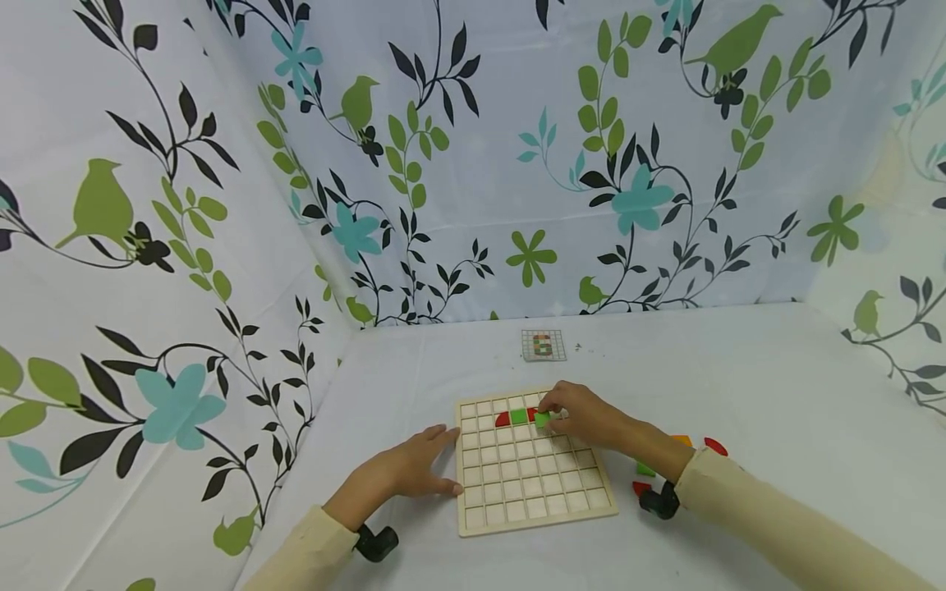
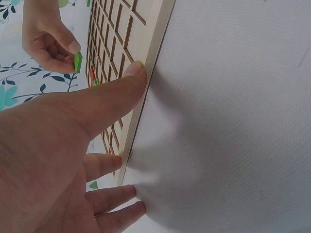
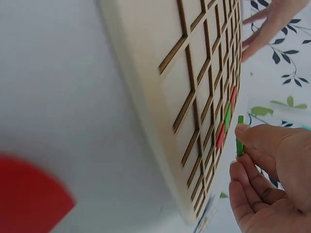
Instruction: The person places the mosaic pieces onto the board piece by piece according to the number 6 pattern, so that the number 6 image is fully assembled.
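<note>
A wooden grid board (image 1: pixel 517 492) lies on the white table. In its second row from the far edge sit a red piece (image 1: pixel 502 419), a green square (image 1: pixel 519 416) and another red piece partly hidden by the right fingers. My right hand (image 1: pixel 584 417) pinches a green piece (image 3: pixel 239 141) between thumb and fingers, just above the board beside that red piece. The left hand (image 1: pixel 414 468) rests at the board's left edge with fingers spread, its thumb (image 2: pixel 133 73) touching the rim.
A small printed card (image 1: pixel 543 345) with a coloured grid pattern lies beyond the board. To the right, near the right forearm, are loose pieces: orange (image 1: pixel 681 440), red (image 1: pixel 715 446), green (image 1: pixel 645 469) and another red. Patterned cloth hangs behind and at the sides.
</note>
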Demonstrator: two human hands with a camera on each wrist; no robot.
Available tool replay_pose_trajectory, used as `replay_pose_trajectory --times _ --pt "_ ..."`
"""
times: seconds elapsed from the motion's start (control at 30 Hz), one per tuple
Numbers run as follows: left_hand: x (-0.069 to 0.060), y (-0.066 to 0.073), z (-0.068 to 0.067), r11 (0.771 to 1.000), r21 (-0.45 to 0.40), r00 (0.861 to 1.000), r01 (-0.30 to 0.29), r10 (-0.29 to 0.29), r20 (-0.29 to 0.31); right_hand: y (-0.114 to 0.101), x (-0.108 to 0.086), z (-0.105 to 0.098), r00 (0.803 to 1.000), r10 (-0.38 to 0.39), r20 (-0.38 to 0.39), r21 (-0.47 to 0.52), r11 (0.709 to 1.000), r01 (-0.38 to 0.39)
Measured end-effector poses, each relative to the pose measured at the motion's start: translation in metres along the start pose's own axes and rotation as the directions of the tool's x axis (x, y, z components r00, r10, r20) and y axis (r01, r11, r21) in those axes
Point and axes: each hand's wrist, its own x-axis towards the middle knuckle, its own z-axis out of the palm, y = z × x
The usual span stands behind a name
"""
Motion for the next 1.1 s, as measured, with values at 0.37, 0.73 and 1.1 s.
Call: replay_pose_trajectory --times 0.37,0.73,1.1 --pt "-0.002 -0.001 0.0 1.0 -0.006 1.0 -0.007 0.007 -0.006 -0.026 0.017 0.021 0.999 -0.034 0.037 0.03 0.999 0.033" --pt "-0.001 0.001 0.0 1.0 -0.009 1.0 0.004 -0.004 -0.006 -0.032 0.031 0.035 0.997 -0.002 0.073 -0.067 0.998 0.007" --pt "0.0 -0.001 0.001 1.0 -0.018 1.0 -0.004 0.004 -0.005 -0.036 0.036 0.035 0.994 -0.048 0.101 -0.073 0.996 0.055"
